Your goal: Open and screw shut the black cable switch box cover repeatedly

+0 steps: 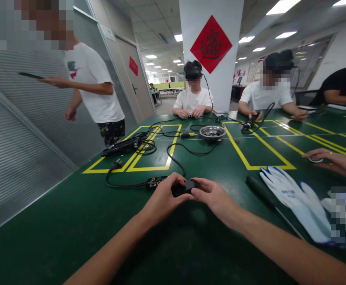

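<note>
Near the middle of the green table, my left hand (165, 196) is closed around a black plastic piece (180, 190), thumb below and fingers above. My right hand (213, 196) pinches the right end of the same dark piece between thumb and fingertips. Its exact kind is partly hidden by my fingers. Just left of my left hand lies an opened black socket unit (153, 182) with coppery parts showing inside. A black cable runs from it to a plug (117, 164) on the left, and another cable (177, 162) leads away behind.
On the right lie a dark-handled screwdriver (260, 192) and white work gloves (291, 198), beside a co-worker's hand (333, 158). Farther back are a metal bowl (212, 132), a yellow-and-black tool handle (187, 135) and bundled black cables (125, 145). Several people sit or stand around the table (71, 229).
</note>
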The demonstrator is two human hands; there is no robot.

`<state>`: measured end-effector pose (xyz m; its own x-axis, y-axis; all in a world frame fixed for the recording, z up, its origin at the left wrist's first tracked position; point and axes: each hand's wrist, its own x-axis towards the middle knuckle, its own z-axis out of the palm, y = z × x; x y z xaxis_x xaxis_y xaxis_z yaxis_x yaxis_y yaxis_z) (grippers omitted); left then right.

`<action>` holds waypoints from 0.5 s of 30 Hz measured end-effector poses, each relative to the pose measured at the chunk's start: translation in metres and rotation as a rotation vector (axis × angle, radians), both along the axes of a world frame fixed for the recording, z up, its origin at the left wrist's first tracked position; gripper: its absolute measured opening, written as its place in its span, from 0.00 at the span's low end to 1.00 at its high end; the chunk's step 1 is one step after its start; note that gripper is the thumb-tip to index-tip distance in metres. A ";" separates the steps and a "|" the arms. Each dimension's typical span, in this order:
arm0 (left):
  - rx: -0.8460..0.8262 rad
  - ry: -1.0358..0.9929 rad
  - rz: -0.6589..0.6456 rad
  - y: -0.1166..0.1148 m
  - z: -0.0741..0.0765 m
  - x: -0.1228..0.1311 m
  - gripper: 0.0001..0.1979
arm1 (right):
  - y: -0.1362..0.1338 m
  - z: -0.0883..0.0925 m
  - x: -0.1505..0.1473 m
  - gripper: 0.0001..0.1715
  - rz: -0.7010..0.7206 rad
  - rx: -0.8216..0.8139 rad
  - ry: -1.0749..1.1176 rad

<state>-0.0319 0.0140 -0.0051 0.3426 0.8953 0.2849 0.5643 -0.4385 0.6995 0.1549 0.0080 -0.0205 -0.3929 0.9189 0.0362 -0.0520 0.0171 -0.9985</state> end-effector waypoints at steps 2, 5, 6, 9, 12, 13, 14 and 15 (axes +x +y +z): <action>-0.034 -0.030 -0.014 -0.008 -0.002 0.013 0.17 | -0.008 -0.001 0.010 0.26 -0.017 -0.095 0.091; -0.031 0.002 -0.094 -0.012 0.000 0.016 0.16 | -0.015 0.002 0.026 0.25 -0.061 -0.203 0.202; 0.003 0.043 -0.102 -0.009 0.001 0.012 0.16 | -0.015 0.005 0.033 0.25 -0.080 -0.232 0.234; 0.172 0.295 0.035 0.009 0.004 -0.020 0.19 | -0.009 0.011 0.061 0.23 -0.124 -0.302 0.311; 0.082 0.587 0.208 0.034 0.000 -0.066 0.26 | 0.002 0.010 0.093 0.23 -0.195 -0.357 0.345; 0.037 0.607 0.218 0.041 -0.002 -0.079 0.26 | 0.006 0.008 0.102 0.24 -0.229 -0.374 0.344; 0.011 0.614 0.212 0.047 -0.005 -0.089 0.26 | 0.009 0.005 0.109 0.23 -0.261 -0.390 0.338; -0.009 0.616 0.199 0.051 -0.007 -0.097 0.25 | 0.012 0.002 0.115 0.23 -0.290 -0.405 0.327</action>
